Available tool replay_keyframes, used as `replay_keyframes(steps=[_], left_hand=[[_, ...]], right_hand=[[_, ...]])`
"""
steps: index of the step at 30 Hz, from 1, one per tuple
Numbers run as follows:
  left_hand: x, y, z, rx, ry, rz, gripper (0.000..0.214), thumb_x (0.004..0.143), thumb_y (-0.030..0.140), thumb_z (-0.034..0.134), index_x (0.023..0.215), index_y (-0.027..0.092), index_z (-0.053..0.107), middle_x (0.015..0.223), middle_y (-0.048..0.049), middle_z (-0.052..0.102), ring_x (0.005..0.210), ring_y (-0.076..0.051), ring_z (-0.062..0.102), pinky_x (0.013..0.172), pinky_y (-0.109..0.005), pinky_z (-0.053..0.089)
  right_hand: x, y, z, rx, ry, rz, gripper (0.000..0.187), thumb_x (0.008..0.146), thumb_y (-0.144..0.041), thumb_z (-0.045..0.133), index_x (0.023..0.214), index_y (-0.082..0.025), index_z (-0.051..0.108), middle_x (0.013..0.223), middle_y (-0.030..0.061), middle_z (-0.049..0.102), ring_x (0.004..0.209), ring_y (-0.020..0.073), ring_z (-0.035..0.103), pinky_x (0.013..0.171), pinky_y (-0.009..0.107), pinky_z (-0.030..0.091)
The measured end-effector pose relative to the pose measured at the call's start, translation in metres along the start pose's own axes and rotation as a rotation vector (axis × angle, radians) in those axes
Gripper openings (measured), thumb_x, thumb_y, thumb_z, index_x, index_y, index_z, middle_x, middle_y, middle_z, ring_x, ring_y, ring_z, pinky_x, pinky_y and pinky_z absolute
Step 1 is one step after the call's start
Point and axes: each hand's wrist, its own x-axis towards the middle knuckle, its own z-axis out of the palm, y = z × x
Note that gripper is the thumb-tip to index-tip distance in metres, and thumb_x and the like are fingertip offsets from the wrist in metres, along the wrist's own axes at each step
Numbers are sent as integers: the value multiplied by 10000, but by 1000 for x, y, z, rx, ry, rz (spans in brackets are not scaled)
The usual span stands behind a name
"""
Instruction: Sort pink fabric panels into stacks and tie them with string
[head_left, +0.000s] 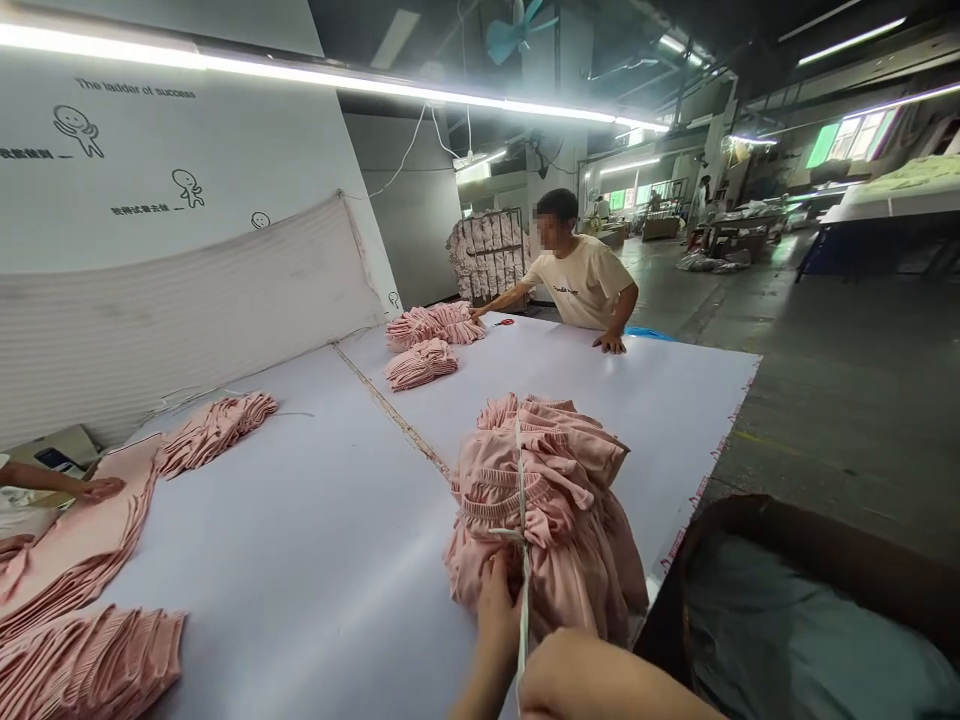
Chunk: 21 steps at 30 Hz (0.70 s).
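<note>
A thick bundle of pink garments [555, 490] with gathered elastic bands stands near the table's right side. A white tie strip [520, 460] runs over it lengthwise and crosses itself at its near face. My left hand [497, 605] is at the bundle's near face, just below the crossing, its fingers curled into the fabric and partly hidden. Close beside it, my right hand [562, 670] is closed in a fist around the strip, which is pulled taut down towards me.
Pink garment stacks lie on the white table [300, 560], at left [217, 430] and far side [424, 362]. A co-worker [585, 275] leans across near red scissors [505, 322]. Another person's hand [101, 487] rests on pink fabric. A dark bin [750, 510] stands at right.
</note>
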Motion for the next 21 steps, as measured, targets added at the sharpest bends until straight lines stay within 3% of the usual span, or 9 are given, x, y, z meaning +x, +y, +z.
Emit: replay_keyframes(steps=[2,4,6,9,12,15,18,21], left_hand=[[4,5,0,12,-35,-58,492,721,278,532,1165,70,562,1203,-221,589,1138,-299,539,1015,-442,403],[6,9,-1,-32,-52,-74,452,711,240,516,1135,91,570,1169,-195,607,1102,-272,554,999,-410,411],[8,8,-1,-80,-56,-65,427,738,274,514,1132,118,562,1122,-164,631,1035,-254,581,958,-400,437],[12,-1,2,-98,-31,-93,493,730,350,569,1166,120,547,1142,-169,639,1026,-277,594,938,-425,455],[15,-7,3,-169,-1,-85,529,711,366,619,1185,137,562,1235,-166,611,1145,-292,553,1002,-420,427],[19,-5,-2,-300,10,-53,474,734,448,607,1117,169,616,1136,-137,666,1037,-273,610,915,-394,491],[24,-1,-8,-332,-10,-51,417,734,505,593,992,187,670,983,-112,707,901,-261,641,799,-390,534],[28,3,-12,-328,-23,-55,379,730,506,594,927,197,690,934,-98,715,912,-274,636,799,-413,532]], right_hand=[[11,15,2,-120,-37,-23,277,739,-466,645,549,-275,585,561,7,577,552,181,547,536,318,393],[26,28,3,-268,47,-18,276,898,-339,427,707,-261,611,742,27,648,702,201,607,633,324,431],[44,41,6,-404,214,43,252,917,-242,363,868,-236,611,894,51,663,797,207,627,691,316,442],[71,60,8,-541,368,119,221,861,-168,440,1033,-186,576,1024,101,640,836,211,631,671,291,439],[93,72,-2,-405,410,32,157,862,-178,416,886,-174,571,910,82,641,811,190,615,672,269,431],[103,76,-23,-77,421,5,178,871,-278,408,771,-194,528,761,26,620,730,170,598,662,261,434],[100,75,-34,53,433,50,193,866,-354,422,789,-207,519,728,5,606,676,165,588,632,263,430],[89,64,-28,94,429,-36,204,884,-368,427,782,-211,509,699,-2,588,650,156,579,639,265,438]])
